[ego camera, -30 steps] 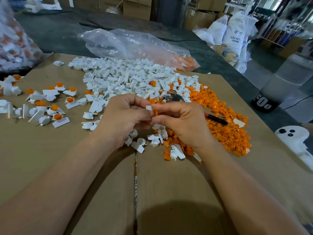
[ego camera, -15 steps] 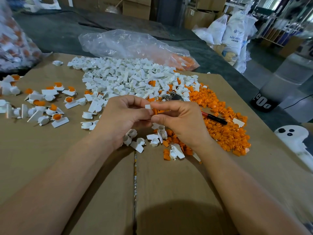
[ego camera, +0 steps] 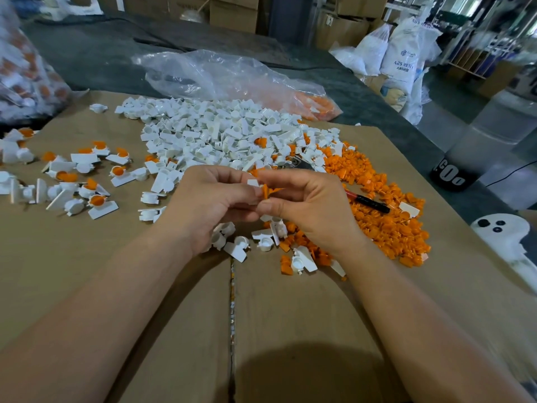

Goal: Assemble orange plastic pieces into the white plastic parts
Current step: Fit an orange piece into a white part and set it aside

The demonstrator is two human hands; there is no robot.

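Cardboard — left hand pinches what seems a white part, right hand an orange piece against it; white pile beyond fingertips.

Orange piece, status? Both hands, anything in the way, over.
Left hand grips white part; right hand pinches orange piece against it. Seating hidden by fingers. Nothing blocking; pen lies aside on orange pile.

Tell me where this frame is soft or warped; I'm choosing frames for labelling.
Head view: white pile and orange pile sharp; orange piece between left hand and right hand slightly soft; bag at far left smeared; edges bowed by the wide lens; soft shadow on the cardboard below.
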